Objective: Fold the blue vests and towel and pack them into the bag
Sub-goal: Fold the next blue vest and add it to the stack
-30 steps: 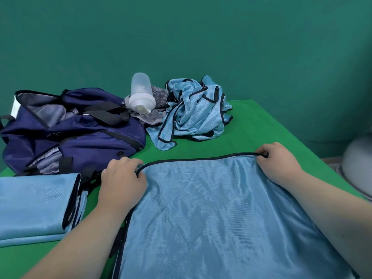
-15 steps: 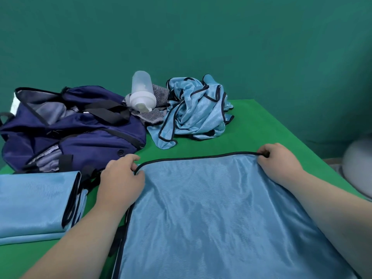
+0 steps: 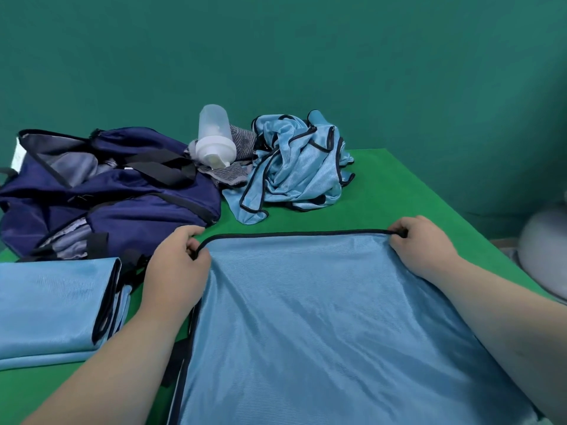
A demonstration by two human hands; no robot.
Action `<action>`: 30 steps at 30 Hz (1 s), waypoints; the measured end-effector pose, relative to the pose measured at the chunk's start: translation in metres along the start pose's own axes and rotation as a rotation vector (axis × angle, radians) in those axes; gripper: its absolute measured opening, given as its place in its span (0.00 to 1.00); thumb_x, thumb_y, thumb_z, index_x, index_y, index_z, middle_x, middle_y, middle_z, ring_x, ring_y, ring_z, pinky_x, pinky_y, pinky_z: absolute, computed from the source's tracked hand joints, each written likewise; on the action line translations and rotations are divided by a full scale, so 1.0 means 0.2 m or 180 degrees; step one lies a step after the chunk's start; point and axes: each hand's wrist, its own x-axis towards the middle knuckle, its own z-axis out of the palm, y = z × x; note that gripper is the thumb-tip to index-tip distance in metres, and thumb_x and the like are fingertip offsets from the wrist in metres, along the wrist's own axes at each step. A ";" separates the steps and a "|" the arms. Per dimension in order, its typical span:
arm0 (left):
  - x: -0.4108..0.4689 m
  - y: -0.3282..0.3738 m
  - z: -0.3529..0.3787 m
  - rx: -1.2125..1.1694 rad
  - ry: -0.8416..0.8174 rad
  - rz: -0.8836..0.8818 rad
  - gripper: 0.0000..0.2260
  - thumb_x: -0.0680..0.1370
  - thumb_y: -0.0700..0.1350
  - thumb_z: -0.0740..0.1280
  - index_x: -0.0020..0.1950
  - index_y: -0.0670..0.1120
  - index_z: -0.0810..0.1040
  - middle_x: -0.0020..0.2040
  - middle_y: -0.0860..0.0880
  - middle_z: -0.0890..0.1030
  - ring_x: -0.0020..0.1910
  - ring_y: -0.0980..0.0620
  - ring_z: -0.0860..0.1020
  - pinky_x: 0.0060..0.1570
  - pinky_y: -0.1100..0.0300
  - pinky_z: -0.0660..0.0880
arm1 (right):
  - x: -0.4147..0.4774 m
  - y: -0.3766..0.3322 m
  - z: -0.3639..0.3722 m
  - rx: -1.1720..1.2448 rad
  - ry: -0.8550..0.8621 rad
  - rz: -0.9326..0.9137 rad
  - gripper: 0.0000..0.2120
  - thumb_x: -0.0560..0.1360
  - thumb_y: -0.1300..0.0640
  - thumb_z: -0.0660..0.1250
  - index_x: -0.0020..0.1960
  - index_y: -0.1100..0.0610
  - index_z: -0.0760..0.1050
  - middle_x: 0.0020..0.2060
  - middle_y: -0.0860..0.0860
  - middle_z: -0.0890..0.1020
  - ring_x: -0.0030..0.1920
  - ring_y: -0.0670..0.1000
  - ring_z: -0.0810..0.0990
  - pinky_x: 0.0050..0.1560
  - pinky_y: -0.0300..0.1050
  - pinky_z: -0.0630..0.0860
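On the green bench [image 3: 399, 185], straight in front of the person, the shiny light-blue mesh vest with black piping [image 3: 322, 317] lies spread flat. Its far hem runs left to right, and the cloth stretches from that hem back toward the person and out of the bottom of the view. The left hand [image 3: 176, 271] pinches the hem at its left corner with thumb and curled fingers. The right hand [image 3: 426, 246] grips the right corner the same way, so the edge hangs taut between them. Both hands sit at the far end of the cloth, so the next fold most likely brings that hem toward the body, the two corners kept level.

The open navy-blue fabric bag [image 3: 122, 197] lies to the far left, nearer the left hand, with a folded light-blue vest stack [image 3: 52, 302] just in front of it. A crumpled heap of light-blue vests [image 3: 297, 167] and a grey striped towel [image 3: 230, 174] wait beyond the hem.
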 end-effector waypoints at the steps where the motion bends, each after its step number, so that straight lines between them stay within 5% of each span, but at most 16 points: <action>1: 0.01 -0.01 0.01 0.0094 -0.0035 0.0005 0.13 0.77 0.40 0.67 0.59 0.51 0.77 0.42 0.55 0.78 0.39 0.56 0.75 0.37 0.62 0.69 | 0.00 0.00 0.00 -0.0038 -0.0012 -0.0029 0.08 0.78 0.54 0.65 0.56 0.52 0.80 0.50 0.51 0.75 0.50 0.54 0.74 0.49 0.46 0.70; 8: 0.04 -0.04 0.02 0.0319 -0.0189 0.0085 0.13 0.75 0.38 0.68 0.58 0.49 0.79 0.45 0.54 0.78 0.45 0.51 0.76 0.44 0.57 0.68 | -0.05 -0.08 -0.06 -0.0408 -0.0150 -0.0177 0.19 0.77 0.53 0.65 0.68 0.51 0.74 0.65 0.54 0.72 0.64 0.58 0.71 0.64 0.54 0.71; 14: 0.04 -0.02 -0.01 0.0288 -0.0495 0.0035 0.15 0.74 0.44 0.72 0.61 0.50 0.79 0.57 0.53 0.71 0.48 0.53 0.75 0.52 0.58 0.69 | -0.45 -0.45 -0.04 -0.0188 -0.0833 -0.1319 0.24 0.79 0.46 0.63 0.74 0.49 0.69 0.74 0.52 0.67 0.74 0.55 0.63 0.74 0.50 0.61; 17: 0.01 0.02 -0.08 0.0209 -0.0939 -0.0036 0.21 0.75 0.43 0.71 0.67 0.50 0.74 0.67 0.50 0.66 0.59 0.50 0.74 0.60 0.57 0.68 | -0.68 -0.60 0.02 -0.0367 -0.1145 -0.1718 0.26 0.81 0.42 0.59 0.77 0.47 0.61 0.78 0.51 0.58 0.78 0.54 0.53 0.78 0.52 0.52; 20: -0.12 0.11 -0.19 0.0639 -0.1345 0.0273 0.24 0.75 0.49 0.69 0.71 0.53 0.70 0.78 0.50 0.58 0.77 0.47 0.57 0.74 0.52 0.58 | -0.82 -0.65 0.09 -0.0543 -0.1294 -0.1819 0.25 0.82 0.41 0.53 0.77 0.49 0.59 0.79 0.51 0.54 0.79 0.56 0.47 0.78 0.58 0.46; 24: -0.44 0.21 -0.26 0.1385 -0.2011 0.1209 0.24 0.82 0.50 0.60 0.78 0.56 0.60 0.79 0.60 0.51 0.80 0.56 0.43 0.78 0.55 0.42 | -0.87 -0.64 0.18 -0.0716 -0.1370 -0.1760 0.33 0.79 0.36 0.43 0.80 0.48 0.49 0.81 0.50 0.48 0.80 0.55 0.43 0.77 0.62 0.41; 26: -0.56 0.20 -0.28 0.1797 -0.2173 0.1147 0.24 0.84 0.53 0.53 0.80 0.54 0.54 0.81 0.57 0.48 0.80 0.57 0.44 0.78 0.53 0.43 | -0.88 -0.63 0.21 -0.0733 -0.1299 -0.1781 0.36 0.76 0.34 0.38 0.81 0.47 0.47 0.81 0.50 0.46 0.80 0.55 0.42 0.77 0.61 0.40; 30: -0.64 0.12 -0.35 0.2308 -0.2128 0.0636 0.27 0.84 0.58 0.46 0.81 0.53 0.45 0.81 0.55 0.40 0.80 0.53 0.39 0.77 0.45 0.45 | -0.89 -0.63 0.21 -0.0651 -0.1236 -0.1737 0.32 0.81 0.36 0.45 0.81 0.45 0.46 0.81 0.49 0.45 0.80 0.53 0.40 0.78 0.59 0.38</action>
